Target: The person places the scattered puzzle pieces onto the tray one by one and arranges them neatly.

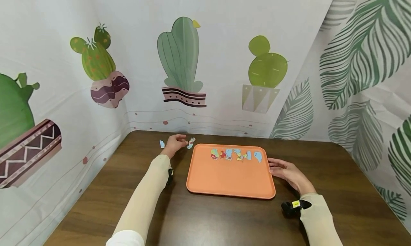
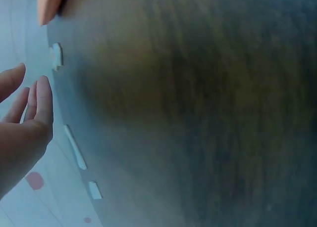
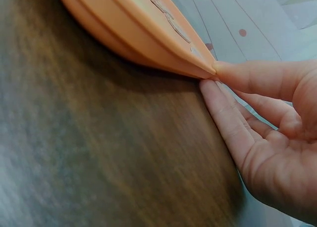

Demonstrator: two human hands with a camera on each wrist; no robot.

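An orange tray (image 1: 224,181) lies on the table, with several colourful, light-blue printed puzzle pieces (image 1: 258,156) in a row along its far side. My right hand (image 1: 289,172) pinches the tray's right edge; the right wrist view has the thumb (image 3: 262,78) on the rim and fingers beneath. Left of the tray, my left hand (image 1: 175,145) hovers by a loose puzzle piece (image 1: 191,142). Its thumb and fingers stand apart with nothing between them in the left wrist view. Another pale piece (image 1: 162,144) lies to its left, and a thin strip-like piece (image 2: 75,147) shows from the wrist.
The dark wooden table (image 1: 199,221) runs up to a white cloth backdrop (image 1: 221,60) printed with cacti and leaves. A black wrist strap (image 1: 293,206) with a yellow label sits on the right forearm.
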